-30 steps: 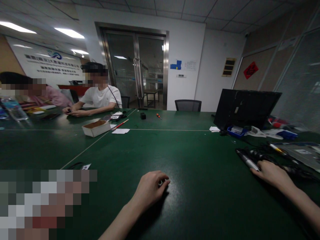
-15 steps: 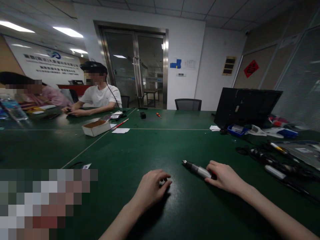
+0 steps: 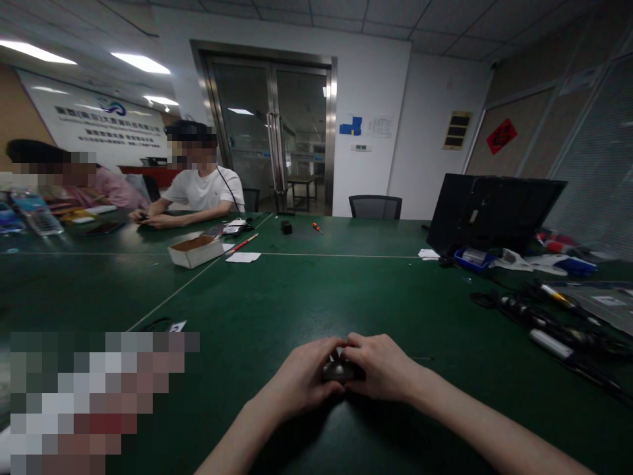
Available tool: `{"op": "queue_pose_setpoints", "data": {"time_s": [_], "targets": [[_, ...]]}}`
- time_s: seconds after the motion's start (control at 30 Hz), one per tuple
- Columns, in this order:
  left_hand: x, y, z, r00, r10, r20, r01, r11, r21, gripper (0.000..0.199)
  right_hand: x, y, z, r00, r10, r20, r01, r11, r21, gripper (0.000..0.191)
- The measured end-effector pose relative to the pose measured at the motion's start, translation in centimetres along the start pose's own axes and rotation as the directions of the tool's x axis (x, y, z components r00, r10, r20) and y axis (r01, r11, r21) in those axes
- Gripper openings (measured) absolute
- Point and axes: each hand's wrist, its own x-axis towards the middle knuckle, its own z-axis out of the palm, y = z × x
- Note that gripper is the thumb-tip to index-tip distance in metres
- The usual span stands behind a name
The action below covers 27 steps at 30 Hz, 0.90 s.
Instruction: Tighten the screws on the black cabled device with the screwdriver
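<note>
In front of me my left hand (image 3: pixel 302 371) and my right hand (image 3: pixel 388 371) meet over the green table (image 3: pixel 277 290). Between their curled fingers shows a shiny part of a grey-and-black pen-shaped tool (image 3: pixel 339 371). Both hands are closed on it, and most of its length is hidden behind fingers. A thin dark rod (image 3: pixel 424 358) sticks out to the right beyond my right hand; what it belongs to cannot be made out.
At right lie cables and a white-and-black stick-like tool (image 3: pixel 551 343), with a black monitor (image 3: pixel 494 214) behind. An open white box (image 3: pixel 196 251) and an orange screwdriver (image 3: pixel 317 228) are farther off. Two people sit at far left; the lower left is pixelated.
My right hand has moved left with the pen-shaped tool. My left hand, curled and holding nothing before, now grips the tool too.
</note>
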Motion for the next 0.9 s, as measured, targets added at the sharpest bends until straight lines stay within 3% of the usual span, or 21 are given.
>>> {"op": "queue_pose_setpoints", "data": {"time_s": [0.23, 0.37, 0.67, 0.8, 0.9], "targets": [[-0.4, 0.0, -1.4, 0.995, -0.1, 0.012, 0.099, 0.994, 0.052, 0.054, -1.8, 1.4, -1.0, 0.998, 0.069, 0.007, -0.07, 0.993, 0.098, 0.051], [-0.7, 0.1, -2.1, 0.989, -0.148, 0.011, 0.148, 0.987, 0.058, 0.044, -2.6, 2.5, -0.6, 0.993, 0.115, 0.039, -0.119, 0.981, 0.155, 0.035], [-0.3, 0.5, -1.7, 0.997, -0.077, -0.016, 0.077, 0.997, 0.013, 0.032, -2.3, 2.8, 0.2, 0.993, 0.115, 0.004, -0.114, 0.981, 0.158, 0.031], [0.0, 0.3, -1.6, 0.996, -0.085, 0.001, 0.085, 0.996, -0.008, 0.025, -2.7, 2.6, -1.1, 0.991, 0.133, 0.017, -0.134, 0.973, 0.185, 0.034], [0.1, 0.3, -1.6, 0.996, -0.091, 0.005, 0.091, 0.996, -0.026, 0.027, -3.2, 2.4, -2.9, 0.986, 0.153, -0.067, -0.126, 0.944, 0.305, 0.039]]}}
